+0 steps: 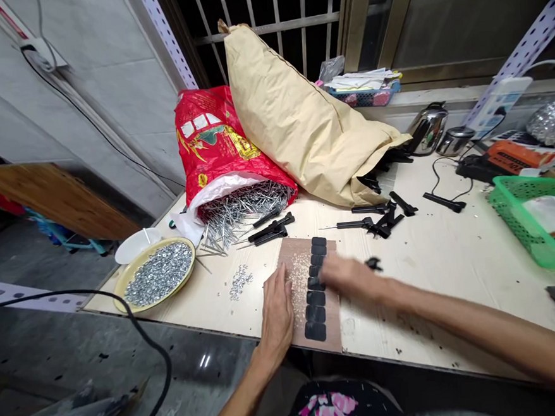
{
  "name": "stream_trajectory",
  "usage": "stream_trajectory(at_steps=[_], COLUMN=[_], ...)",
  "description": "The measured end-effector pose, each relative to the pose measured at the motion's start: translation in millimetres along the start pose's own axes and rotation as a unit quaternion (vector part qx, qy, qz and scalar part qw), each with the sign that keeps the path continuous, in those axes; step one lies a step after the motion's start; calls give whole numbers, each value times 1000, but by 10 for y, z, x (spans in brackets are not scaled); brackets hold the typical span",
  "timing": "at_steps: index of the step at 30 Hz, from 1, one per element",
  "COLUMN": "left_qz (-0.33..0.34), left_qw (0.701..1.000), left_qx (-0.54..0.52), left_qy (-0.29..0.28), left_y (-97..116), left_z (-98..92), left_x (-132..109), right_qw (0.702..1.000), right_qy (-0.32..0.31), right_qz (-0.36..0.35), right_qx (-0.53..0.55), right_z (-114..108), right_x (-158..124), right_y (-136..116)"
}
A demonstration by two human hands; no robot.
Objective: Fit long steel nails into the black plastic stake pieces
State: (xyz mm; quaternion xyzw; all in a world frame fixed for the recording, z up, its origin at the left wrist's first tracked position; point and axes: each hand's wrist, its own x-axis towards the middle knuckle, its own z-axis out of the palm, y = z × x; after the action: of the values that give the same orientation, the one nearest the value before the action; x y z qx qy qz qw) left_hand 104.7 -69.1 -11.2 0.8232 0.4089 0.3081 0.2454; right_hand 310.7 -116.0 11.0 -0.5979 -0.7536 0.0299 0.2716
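Observation:
A thin brown board (333,324) lies at the table's front edge. Down its middle runs a column of black rounded-square pieces (315,331), with many small pale bits (299,276) scattered to their left. My left hand (279,309) rests along the board's left edge, fingers stretched out and holding nothing visible. Over the right side of the board, at the black pieces, is my right hand (346,278). It is smeared by motion, so its fingers and anything in them cannot be made out. A small pile of shiny metal pieces (239,281) lies left of my left hand.
A yellow bowl (194,255) of metal pieces stands left, beside a white bowl (132,245). Behind, a red bag (216,152) spills metal pins (239,207). A paper sack (294,118) holds black parts; black handle-like parts (387,220) lie before it. A green basket (511,217) stands right.

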Motion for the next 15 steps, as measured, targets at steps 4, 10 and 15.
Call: stream_trajectory(at_steps=[4, 10, 15], left_qz=[-1, 2, 7], left_qw=[1000, 1000, 1000], left_qx=[-1, -11, 11], left_qy=[3, 8, 1], left_y=[1, -5, 1], left_z=[-3, 0, 3], left_x=[5, 9, -1], right_qw=[995, 996, 996], right_qy=[-73, -68, -68], right_qz=[-55, -10, -40], right_qx=[35, 64, 38], right_z=[-100, -112, -35], right_x=[-30, -12, -44], right_y=[-1, 101, 172])
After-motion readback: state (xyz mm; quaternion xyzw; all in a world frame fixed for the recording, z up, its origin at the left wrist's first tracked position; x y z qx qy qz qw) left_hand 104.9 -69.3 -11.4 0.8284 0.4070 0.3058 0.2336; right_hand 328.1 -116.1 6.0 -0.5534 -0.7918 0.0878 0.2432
